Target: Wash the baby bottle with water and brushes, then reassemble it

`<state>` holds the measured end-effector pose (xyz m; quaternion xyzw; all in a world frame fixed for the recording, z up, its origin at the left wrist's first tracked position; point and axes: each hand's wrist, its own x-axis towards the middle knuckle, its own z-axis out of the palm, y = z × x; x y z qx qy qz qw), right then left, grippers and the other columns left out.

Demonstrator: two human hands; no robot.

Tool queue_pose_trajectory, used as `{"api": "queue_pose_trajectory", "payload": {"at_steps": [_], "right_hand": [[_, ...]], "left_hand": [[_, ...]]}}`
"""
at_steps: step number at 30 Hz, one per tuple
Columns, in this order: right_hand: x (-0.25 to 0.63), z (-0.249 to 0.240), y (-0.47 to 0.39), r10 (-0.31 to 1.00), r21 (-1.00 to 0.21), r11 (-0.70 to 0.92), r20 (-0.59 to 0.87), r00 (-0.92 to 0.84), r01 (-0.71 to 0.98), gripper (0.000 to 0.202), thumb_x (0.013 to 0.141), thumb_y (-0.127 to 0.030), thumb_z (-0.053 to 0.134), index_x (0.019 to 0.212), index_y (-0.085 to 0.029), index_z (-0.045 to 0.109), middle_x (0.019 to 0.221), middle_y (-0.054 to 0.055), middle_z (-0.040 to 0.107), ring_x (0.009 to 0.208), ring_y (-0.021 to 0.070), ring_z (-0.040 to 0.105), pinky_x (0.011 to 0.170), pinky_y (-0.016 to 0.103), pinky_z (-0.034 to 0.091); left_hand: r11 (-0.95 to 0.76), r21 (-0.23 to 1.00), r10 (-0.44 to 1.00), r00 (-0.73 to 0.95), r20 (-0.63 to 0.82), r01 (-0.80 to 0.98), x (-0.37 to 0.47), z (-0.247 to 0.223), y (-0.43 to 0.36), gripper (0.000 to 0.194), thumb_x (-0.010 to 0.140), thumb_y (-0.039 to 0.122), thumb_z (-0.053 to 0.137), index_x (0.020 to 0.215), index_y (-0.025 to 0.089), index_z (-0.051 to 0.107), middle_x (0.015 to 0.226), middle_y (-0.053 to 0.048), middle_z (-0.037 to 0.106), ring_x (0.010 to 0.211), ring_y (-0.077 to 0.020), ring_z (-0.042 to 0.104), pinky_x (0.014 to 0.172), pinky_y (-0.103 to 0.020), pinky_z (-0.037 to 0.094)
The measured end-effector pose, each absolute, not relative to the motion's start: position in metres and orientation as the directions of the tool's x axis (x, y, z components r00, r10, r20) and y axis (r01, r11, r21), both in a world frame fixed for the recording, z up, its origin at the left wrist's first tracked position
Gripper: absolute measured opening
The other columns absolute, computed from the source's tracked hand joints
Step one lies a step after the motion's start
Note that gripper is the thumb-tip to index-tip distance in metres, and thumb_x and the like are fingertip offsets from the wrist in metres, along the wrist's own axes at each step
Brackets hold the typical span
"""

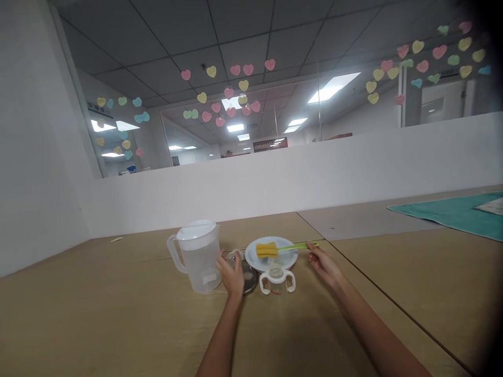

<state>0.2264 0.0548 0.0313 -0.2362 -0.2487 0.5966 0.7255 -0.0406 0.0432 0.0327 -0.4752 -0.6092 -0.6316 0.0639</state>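
Sponge brush (267,250), its yellow head over the white plate (290,258), is held by its green handle (293,246): the right grip (324,266) pinches the far end of it between thumb and fingers. Nearest on the brown counter (157,324), a clear bottle (277,287) stands upright in a white two-handled holder (291,280), just in front of the plate. To its left lies a dark round dish (250,278), partly covered by the left grip (231,276), whose fingers curve about a clear rounded piece (231,258); whether they close on it, one cannot tell. Just left of that hand stands a lidded translucent pitcher (202,262), its handle pointing left. Farther back, well to the right, a teal cloth (444,214) lies flat with a pale sheet (493,206) on it. A low white wall (251,193) rises behind, and above it heart-shaped notes (229,93) dot the window (291,110), with lit ceiling panels (334,88) visible beyond.
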Motion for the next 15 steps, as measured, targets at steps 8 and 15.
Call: {"api": "queue_pose_trajectory", "payload": {"at_steps": [8,15], "right_hand": [[0.234,0.027,0.057,0.957,-0.719,0.138,-0.081,0.280,-0.681,0.029,0.057,-0.013,0.081,0.079,-0.011,0.063,0.065,-0.005,0.055,0.042,0.0022,0.044,0.036,0.012,0.040],[0.232,0.027,0.058,0.942,-0.668,0.172,-0.105,0.320,-0.724,0.025,0.061,-0.010,0.078,0.079,-0.010,0.061,0.065,-0.004,0.057,0.041,0.0027,0.043,0.034,0.013,0.040]], "left_hand": [[-0.134,0.593,0.732,-0.324,0.599,0.794,-0.050,0.019,0.053,0.048,0.076,0.008,0.057,0.121,0.017,0.043,0.112,-0.009,0.041,0.109,-0.0191,0.047,0.094,-0.032,0.040],[-0.087,0.535,0.841,-0.225,0.491,0.840,-0.052,0.021,0.052,0.027,0.080,0.010,0.057,0.105,0.014,0.050,0.110,-0.010,0.046,0.105,-0.0184,0.051,0.091,-0.028,0.041]]}}
